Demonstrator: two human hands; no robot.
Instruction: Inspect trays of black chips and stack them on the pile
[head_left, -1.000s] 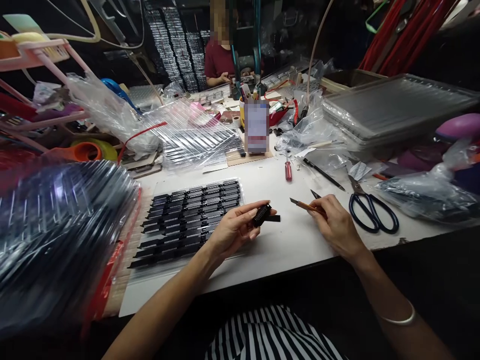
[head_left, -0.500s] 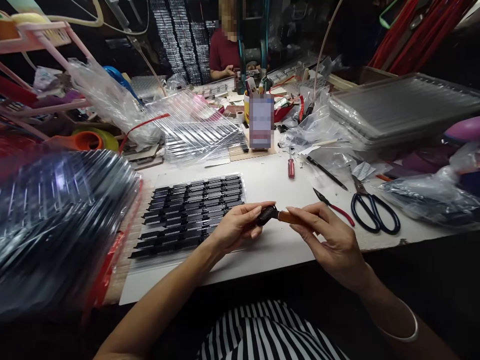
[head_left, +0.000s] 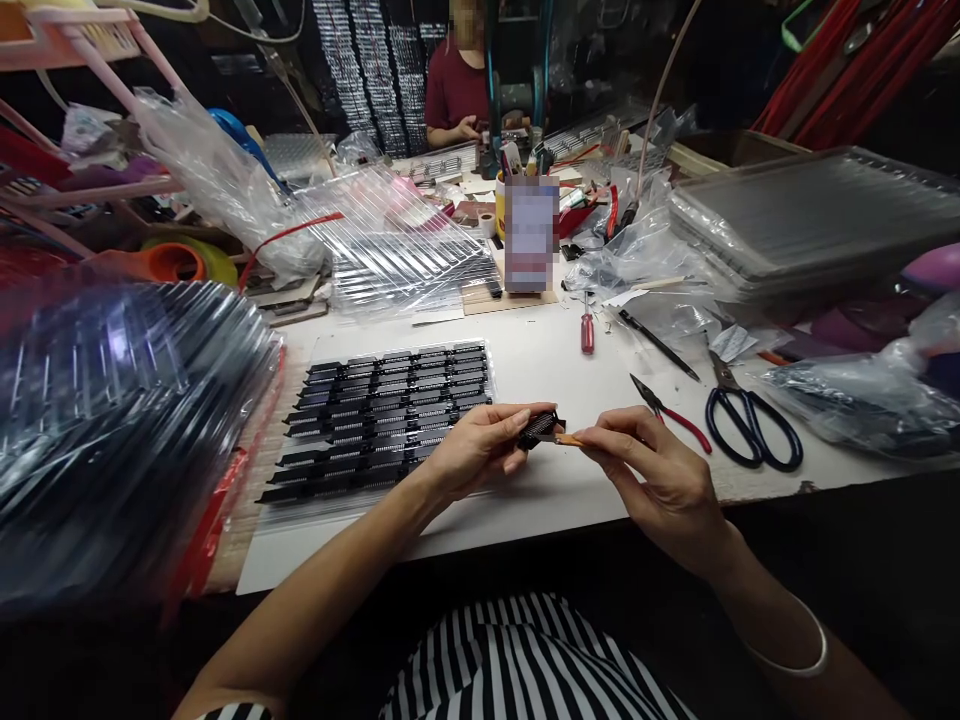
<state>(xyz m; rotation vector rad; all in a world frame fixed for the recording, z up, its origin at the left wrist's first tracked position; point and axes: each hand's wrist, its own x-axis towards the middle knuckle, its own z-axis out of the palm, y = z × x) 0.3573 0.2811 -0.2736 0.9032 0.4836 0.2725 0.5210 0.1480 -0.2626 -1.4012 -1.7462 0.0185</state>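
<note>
A small black piece with a meshed, comb-like surface (head_left: 538, 430) is pinched between the thumb and fingers of my left hand (head_left: 480, 445). My right hand (head_left: 656, 465) grips a slim tool with an orange-brown handle (head_left: 571, 440); its flat greyish tip lies against the black piece, and the exact kind of tool is unclear. Just left of my left hand, rows of black toothed strips (head_left: 390, 400) lie on a clear plastic tray (head_left: 489, 370). Right of my right hand are red-handled pliers (head_left: 686, 430) and large scissors with dark blue handles (head_left: 752, 425).
A red screwdriver (head_left: 586, 335) and a dark pointed tool (head_left: 660, 345) lie farther back. A phone (head_left: 531, 240) stands upright by a pen cup. Stacked clear trays rise at left (head_left: 127, 420) and right (head_left: 825, 215). A person in a dark red shirt (head_left: 454, 95) sits opposite.
My right hand has turned the tool slightly, so less of its handle and more of its flat tip show. My left hand keeps its hold; the view has shifted a little.
</note>
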